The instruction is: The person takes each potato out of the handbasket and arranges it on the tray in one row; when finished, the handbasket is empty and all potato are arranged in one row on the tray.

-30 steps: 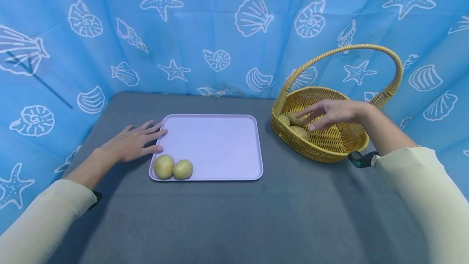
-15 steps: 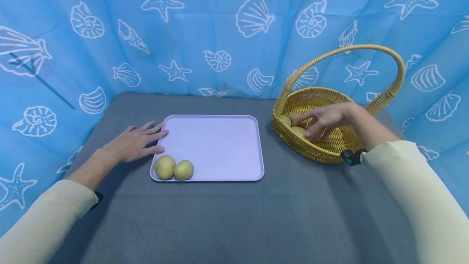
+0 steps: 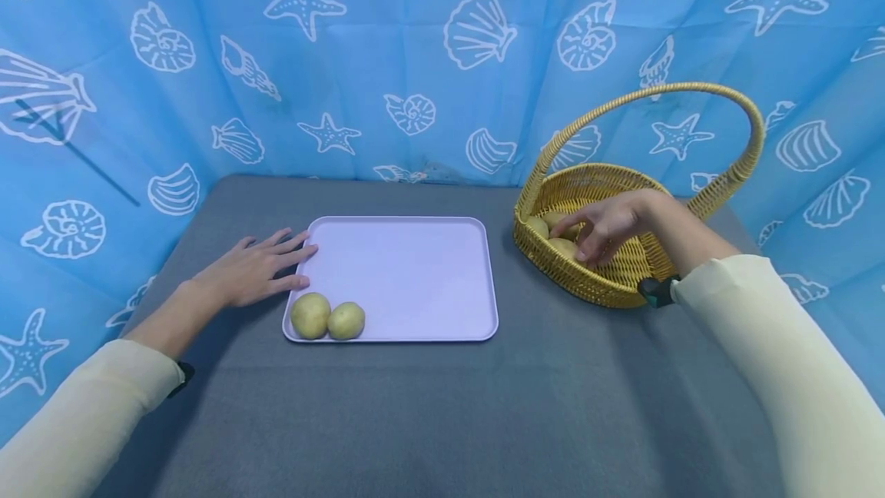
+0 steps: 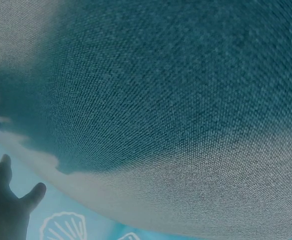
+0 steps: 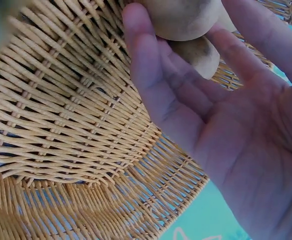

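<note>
A pale yellow-brown potato point(image 5: 178, 17) lies in the woven yellow wicker basket with a tall arched handle point(image 3: 643, 267), at the basket's left end among at least two other potatoes point(image 3: 546, 223). It is being closed on by the right hand point(image 3: 608, 225): in the right wrist view the fingers point(image 5: 150, 75) are seen curving up along the potato's side and touching it, with the palm open below. A full grasp is not shown; the fingers are cupped against the potato rather than wrapped round it, so the hold is judged to be forming and not yet firm. The hand enters from the near right side, under the handle's arch, probably because the handle bars a straight approach from above.

The basket stands on the grey cloth-covered table point(image 3: 429, 406), just right of the pale lilac rectangular tray point(image 3: 415, 267) and apart from it.

Two more potatoes point(image 3: 326, 317) of the same kind lie on the tray, touching one another, in its near left corner. The placing is judged deliberate: a row begun at one corner, the rest of the tray left free.

The left hand point(image 3: 252, 267) lies flat on the table, fingers straight and spread, fingertips at the tray's left rim. Nothing is held by it; the tray appears to be steadied. The left wrist view shows little beyond grey cloth.

Blue sheeting printed with white shells and starfish point(image 3: 415, 60) encloses the table on three sides.
</note>
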`<state>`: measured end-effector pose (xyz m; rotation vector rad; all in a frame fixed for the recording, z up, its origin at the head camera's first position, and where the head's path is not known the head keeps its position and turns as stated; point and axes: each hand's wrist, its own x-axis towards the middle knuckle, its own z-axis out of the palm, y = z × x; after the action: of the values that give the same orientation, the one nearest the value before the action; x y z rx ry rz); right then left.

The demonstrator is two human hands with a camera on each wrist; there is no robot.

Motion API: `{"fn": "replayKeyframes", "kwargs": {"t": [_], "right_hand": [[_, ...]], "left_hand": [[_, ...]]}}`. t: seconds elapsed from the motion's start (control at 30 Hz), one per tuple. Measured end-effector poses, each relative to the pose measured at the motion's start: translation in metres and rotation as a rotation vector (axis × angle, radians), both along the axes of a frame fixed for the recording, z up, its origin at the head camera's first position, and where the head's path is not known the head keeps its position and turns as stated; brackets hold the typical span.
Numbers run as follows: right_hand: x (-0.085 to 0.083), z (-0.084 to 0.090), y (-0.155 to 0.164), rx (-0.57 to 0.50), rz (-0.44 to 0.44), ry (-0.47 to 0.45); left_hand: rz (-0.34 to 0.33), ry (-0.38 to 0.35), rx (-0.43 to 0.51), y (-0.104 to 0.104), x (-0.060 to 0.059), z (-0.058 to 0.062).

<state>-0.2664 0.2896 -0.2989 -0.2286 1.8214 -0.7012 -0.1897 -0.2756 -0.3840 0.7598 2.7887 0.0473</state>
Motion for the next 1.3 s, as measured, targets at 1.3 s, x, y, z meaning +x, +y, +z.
{"fn": "replayKeyframes", "kwargs": {"t": [1.3], "right_hand": [[0.001,0.010,0.000,-0.017,0.087,0.092]], "left_hand": [[-0.008,0.008,0.006,0.000,0.001,0.001]]}}
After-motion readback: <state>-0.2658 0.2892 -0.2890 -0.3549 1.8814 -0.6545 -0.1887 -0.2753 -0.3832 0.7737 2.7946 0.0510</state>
